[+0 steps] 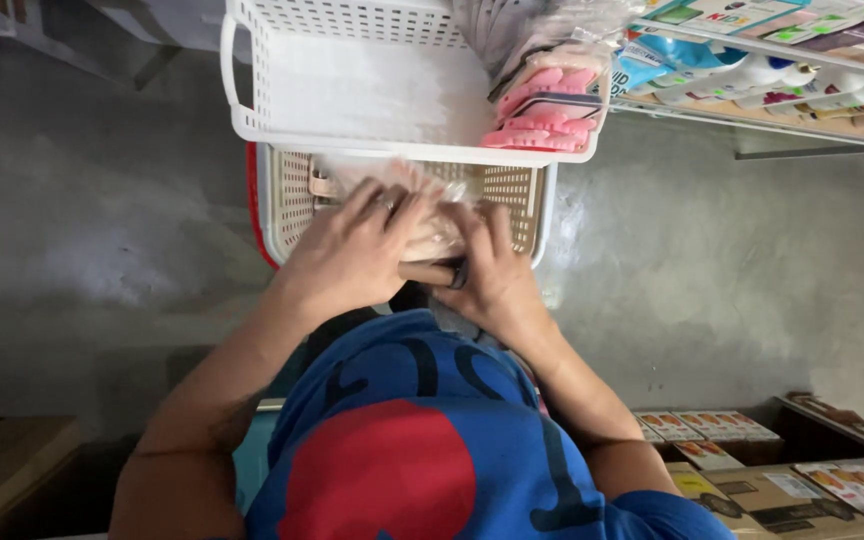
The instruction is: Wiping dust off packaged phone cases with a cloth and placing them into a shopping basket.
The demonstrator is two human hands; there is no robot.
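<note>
My left hand (357, 250) and my right hand (490, 268) both press on a clear plastic bag (430, 205) of pale items inside a beige perforated basket (522, 195). A ring shows on my left hand and a dark band on a finger of my right. What the fingers grip under the bag is hidden. Just beyond stands a white perforated basket (352, 80) with a handle; several pink plastic pieces in clear wrap (547, 105) lie at its right end.
A white wire shelf (782, 80) with bottles and packets runs along the upper right. Cardboard boxes and small printed packs (752, 470) lie at the lower right. A grey concrete floor (102, 220) spreads to the left. My blue and red shirt (412, 440) fills the bottom centre.
</note>
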